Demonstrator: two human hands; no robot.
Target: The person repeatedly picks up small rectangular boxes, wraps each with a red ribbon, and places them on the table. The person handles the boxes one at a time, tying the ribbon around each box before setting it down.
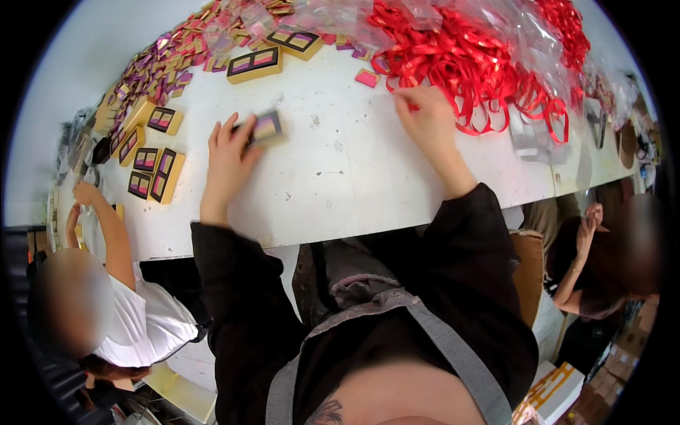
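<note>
My left hand (pixel 230 163) is closed on the edge of a small box (pixel 268 127) with a dark frame and pale and purple panels. The box is blurred and sits just over the white table (pixel 319 184). To the right, my right hand (pixel 430 126) is at the near left edge of a heap of red ribbon loops (pixel 453 49). Its thumb and fingers are pinched together, with a bit of red ribbon (pixel 413 107) showing between them. A small pink and gold piece (pixel 367 78) lies just beyond this hand.
Several gold boxes with dark windows (pixel 166 175) stand at the left, and two more gold boxes (pixel 255 64) at the back. A pile of small coloured pieces (pixel 173 53) covers the far left. Clear plastic bags (pixel 535 39) lie at right. People work on both sides.
</note>
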